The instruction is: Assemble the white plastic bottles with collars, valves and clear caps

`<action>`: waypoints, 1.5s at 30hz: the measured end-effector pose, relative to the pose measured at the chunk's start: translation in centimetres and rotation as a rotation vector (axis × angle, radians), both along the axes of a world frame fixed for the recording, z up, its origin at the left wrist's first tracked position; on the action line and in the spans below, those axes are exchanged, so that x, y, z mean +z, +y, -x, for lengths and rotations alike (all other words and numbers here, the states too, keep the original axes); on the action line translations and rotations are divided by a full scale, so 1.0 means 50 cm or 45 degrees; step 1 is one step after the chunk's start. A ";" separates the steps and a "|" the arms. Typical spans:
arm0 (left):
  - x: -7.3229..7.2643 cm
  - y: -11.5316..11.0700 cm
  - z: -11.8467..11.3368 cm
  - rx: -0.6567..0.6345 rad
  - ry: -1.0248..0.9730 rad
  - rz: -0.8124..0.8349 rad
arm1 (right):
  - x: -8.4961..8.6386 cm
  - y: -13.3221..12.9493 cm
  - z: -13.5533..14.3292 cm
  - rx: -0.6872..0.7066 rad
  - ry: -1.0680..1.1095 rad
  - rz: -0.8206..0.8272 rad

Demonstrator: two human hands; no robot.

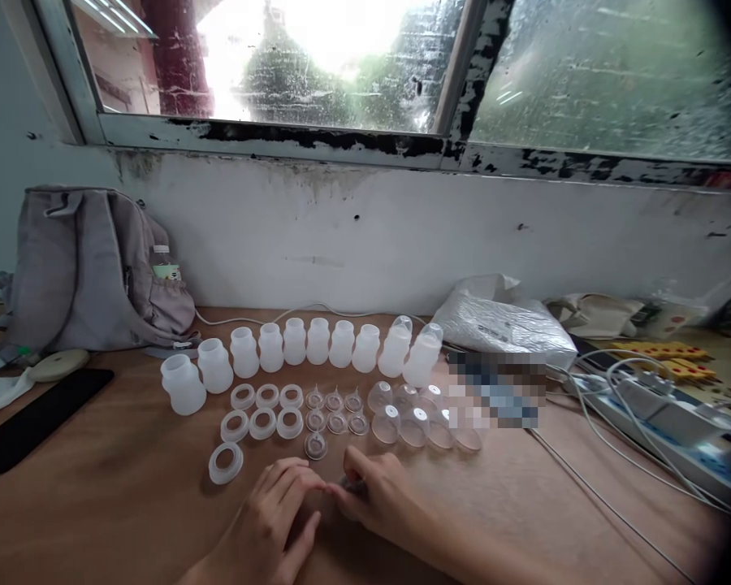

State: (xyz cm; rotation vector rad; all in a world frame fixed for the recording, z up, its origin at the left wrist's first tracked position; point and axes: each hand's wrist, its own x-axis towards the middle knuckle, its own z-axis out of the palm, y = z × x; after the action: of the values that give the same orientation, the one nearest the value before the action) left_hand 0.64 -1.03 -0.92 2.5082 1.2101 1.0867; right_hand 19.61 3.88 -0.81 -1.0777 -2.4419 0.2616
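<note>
My left hand (pixel 275 513) is low in the middle, its fingers stretched out together and its thumb apart; its fingertips meet the tip of my right hand (pixel 381 490). The right fingers are curled and closed round something small and greyish, mostly hidden. Just beyond the hands lie clear nipples (pixel 316 444) in rows. To their left are several translucent rings (pixel 226 463), and to their right several clear domed caps (pixel 420 427). Behind them, frosted bottles (pixel 294 341) stand in a curved row. The two at the right end, one a capped bottle (pixel 423 355), have tops on.
At the left are a grey backpack (pixel 97 268), a black flat pad (pixel 40 418) and a round beige item (pixel 59 366). A silvery plastic package (pixel 505 325) lies at the back right. White cables and a power strip (pixel 663 431) cover the right side, near yellow parts (pixel 670 360).
</note>
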 end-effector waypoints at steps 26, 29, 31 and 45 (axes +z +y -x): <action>0.029 0.000 0.014 -0.016 0.148 -0.011 | 0.029 -0.004 0.005 0.396 0.169 0.095; 0.028 0.006 0.019 -0.073 0.224 0.023 | 0.028 -0.005 0.005 0.424 0.146 0.093; 0.027 0.009 0.020 -0.102 0.243 0.041 | 0.026 -0.005 0.004 0.431 0.129 0.091; 0.047 0.007 0.025 -0.071 0.149 0.105 | 0.040 -0.009 0.002 0.479 0.186 0.070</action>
State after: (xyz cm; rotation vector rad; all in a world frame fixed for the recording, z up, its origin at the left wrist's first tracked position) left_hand -0.59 -0.67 1.44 2.5571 1.1805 0.8700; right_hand 19.50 3.44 1.21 -0.5883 -2.4994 0.5092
